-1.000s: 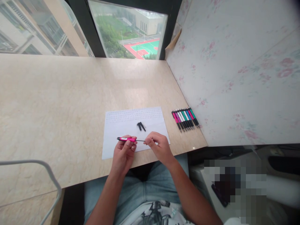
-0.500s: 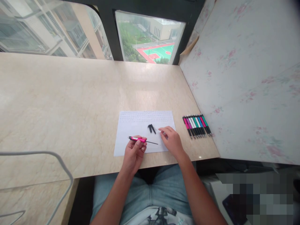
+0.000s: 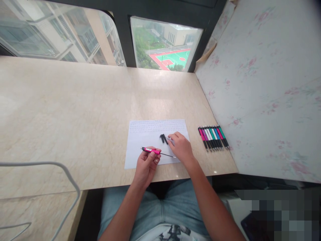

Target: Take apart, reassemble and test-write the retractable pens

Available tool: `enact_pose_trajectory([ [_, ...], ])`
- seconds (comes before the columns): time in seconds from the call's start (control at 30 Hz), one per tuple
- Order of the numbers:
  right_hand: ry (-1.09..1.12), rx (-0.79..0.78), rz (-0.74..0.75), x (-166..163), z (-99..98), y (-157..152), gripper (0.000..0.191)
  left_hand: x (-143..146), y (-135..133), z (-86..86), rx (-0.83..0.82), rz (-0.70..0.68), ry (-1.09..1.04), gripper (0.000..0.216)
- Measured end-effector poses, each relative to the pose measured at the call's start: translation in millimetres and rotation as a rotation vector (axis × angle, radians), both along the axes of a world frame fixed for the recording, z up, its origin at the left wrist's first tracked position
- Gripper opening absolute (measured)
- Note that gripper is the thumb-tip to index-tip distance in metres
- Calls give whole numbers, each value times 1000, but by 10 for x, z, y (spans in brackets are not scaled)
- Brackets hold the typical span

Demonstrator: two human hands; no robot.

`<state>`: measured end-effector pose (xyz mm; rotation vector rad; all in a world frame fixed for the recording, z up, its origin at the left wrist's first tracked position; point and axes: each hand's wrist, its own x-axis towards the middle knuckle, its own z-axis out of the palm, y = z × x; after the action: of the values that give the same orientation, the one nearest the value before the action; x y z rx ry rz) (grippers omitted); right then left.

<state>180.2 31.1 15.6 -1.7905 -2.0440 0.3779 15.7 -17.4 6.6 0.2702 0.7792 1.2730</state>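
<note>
Left hand: this hand (image 3: 146,167), low in the centre of the frame, gripped the pink pen barrel (image 3: 153,151) between thumb and fingers.
Pink pen barrel: it lay near level, just below the frame's centre, with a thin dark refill (image 3: 167,155) sticking out of its right end.
Right hand: this hand (image 3: 182,147), right of centre, had its fingers bent beside the small black parts (image 3: 164,139); whether they held anything could not be told.
Small black parts: they lay close together on the white sheet (image 3: 140,142), at lower centre.
White sheet: handwriting covered its upper edge.
Row of pens: coloured pens (image 3: 213,137) lay side by side at right of centre.
Grey tube: it curved through the lower left (image 3: 62,165).
</note>
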Motion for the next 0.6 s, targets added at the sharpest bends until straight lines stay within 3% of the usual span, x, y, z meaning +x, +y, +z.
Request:
enact_pose_trajectory([
  [0.17,24,22,-56,-45,-55,29,11,1,-6,-3,7,2,15,22],
  [0.27,149,53,-80,19,-39,-22,14,1,-9,-2,9,9,13,22],
  [0.47,645,-87,-127,295,119,-417,15,6,-15,-11,16,9,27,19],
  [0.6,691,-55,-82,382,264,-657,13,13,-17,-9,16,15,52,19],
])
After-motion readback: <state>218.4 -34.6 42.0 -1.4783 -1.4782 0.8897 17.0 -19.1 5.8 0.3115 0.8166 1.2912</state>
